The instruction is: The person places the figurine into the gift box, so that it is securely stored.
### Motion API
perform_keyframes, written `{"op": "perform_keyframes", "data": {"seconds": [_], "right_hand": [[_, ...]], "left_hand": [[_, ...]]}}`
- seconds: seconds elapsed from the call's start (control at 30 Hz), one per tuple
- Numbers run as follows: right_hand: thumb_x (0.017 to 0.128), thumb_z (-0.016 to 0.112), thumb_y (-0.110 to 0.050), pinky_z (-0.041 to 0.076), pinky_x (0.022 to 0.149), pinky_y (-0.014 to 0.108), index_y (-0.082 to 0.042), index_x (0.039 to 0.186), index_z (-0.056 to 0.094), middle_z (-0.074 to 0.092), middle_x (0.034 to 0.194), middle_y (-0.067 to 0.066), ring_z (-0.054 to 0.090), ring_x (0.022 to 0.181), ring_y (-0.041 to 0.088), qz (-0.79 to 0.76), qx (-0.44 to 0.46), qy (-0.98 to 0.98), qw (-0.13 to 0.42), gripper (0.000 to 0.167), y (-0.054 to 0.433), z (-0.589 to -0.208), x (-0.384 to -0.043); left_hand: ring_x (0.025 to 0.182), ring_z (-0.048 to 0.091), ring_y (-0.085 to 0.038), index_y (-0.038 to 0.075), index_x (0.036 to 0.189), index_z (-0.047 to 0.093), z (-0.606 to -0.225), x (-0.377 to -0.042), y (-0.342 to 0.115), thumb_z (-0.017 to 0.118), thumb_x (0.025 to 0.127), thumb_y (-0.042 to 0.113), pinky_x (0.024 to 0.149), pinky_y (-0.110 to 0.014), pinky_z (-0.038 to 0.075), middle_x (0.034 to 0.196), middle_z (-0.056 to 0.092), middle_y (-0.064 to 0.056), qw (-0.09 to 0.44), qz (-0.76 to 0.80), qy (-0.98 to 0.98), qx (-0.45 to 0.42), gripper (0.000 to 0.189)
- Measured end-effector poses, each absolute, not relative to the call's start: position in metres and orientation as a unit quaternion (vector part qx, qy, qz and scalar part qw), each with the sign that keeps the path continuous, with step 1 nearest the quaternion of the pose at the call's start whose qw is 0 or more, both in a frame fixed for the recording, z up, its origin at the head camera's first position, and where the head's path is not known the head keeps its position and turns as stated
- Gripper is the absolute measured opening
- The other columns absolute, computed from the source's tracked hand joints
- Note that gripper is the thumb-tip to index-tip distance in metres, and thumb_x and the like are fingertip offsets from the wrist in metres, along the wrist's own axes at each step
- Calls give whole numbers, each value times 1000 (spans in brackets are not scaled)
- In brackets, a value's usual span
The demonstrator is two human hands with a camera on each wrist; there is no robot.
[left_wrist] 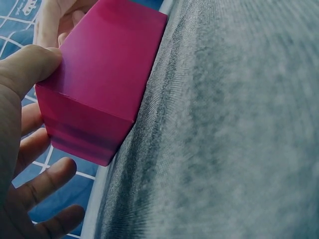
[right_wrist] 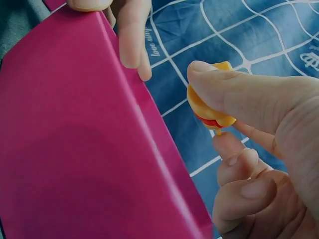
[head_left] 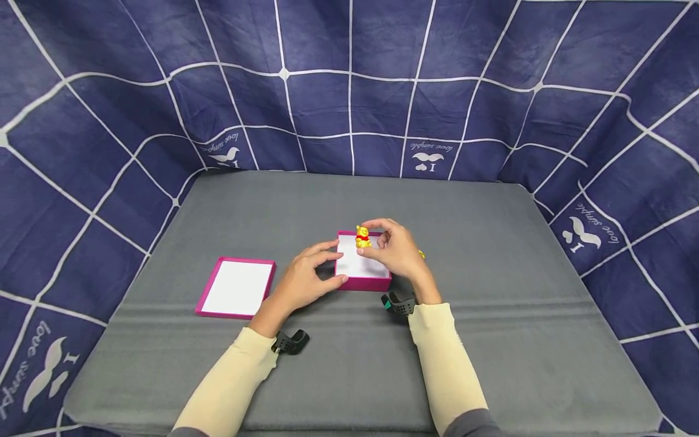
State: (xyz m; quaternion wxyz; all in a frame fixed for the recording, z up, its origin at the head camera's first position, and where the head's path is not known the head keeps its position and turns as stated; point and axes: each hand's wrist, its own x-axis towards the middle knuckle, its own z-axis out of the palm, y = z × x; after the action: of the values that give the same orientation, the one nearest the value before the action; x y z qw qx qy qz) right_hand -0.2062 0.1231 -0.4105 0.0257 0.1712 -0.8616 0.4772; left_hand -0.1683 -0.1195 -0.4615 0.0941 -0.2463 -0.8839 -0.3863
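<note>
A small yellow bear figurine [head_left: 363, 237] in a red shirt is pinched upright between thumb and fingertip of my right hand [head_left: 397, 247], above the pink box [head_left: 364, 283]. That box is lidless and shows a white inside. At its left side my left hand [head_left: 303, 278] grips the near corner, thumb on the front wall [left_wrist: 94, 64] and fingers along the left wall, the last ones spread loose. In the right wrist view the figurine [right_wrist: 209, 109] is just beyond the box's upper edge, partly hidden by my thumb.
To the left lies a pink lid [head_left: 236, 287], white inside face up. A small yellow item [head_left: 422, 254] peeks out from behind my right wrist. The grey cloth-covered table [head_left: 349, 364] is bordered at the back and sides by a blue gridded curtain [head_left: 349, 103].
</note>
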Motion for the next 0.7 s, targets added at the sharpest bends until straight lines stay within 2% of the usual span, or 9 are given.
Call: {"op": "perform_keyframes", "data": {"seconds": [0.17,0.4,0.7], "right_hand": [[75,89,-19,37,54,24,-18,120,70,56,91,7,49,64,19,475,171,-863,28,49,120,-415,-208],[75,89,-20,40,56,24,-16,120,70,62,104,10,54,68,17,459,184,-869,27,49,113,-417,-208],[74,90,-21,45,64,27,-15,119,70,63,106,9,56,68,14,405,192,-893,39,49,103,-423,-211]], "left_hand": [[138,50,-20,16,128,70,-462,-168,-119,81,82,41,111,-49,43,149,54,4,94,-391,-881,-249,53],[138,51,-18,16,127,70,-461,-169,-121,80,82,42,111,-46,44,149,54,5,96,-386,-883,-250,53],[136,53,-21,16,125,71,-461,-170,-120,82,81,41,110,-47,44,147,57,0,107,-394,-877,-255,52]]}}
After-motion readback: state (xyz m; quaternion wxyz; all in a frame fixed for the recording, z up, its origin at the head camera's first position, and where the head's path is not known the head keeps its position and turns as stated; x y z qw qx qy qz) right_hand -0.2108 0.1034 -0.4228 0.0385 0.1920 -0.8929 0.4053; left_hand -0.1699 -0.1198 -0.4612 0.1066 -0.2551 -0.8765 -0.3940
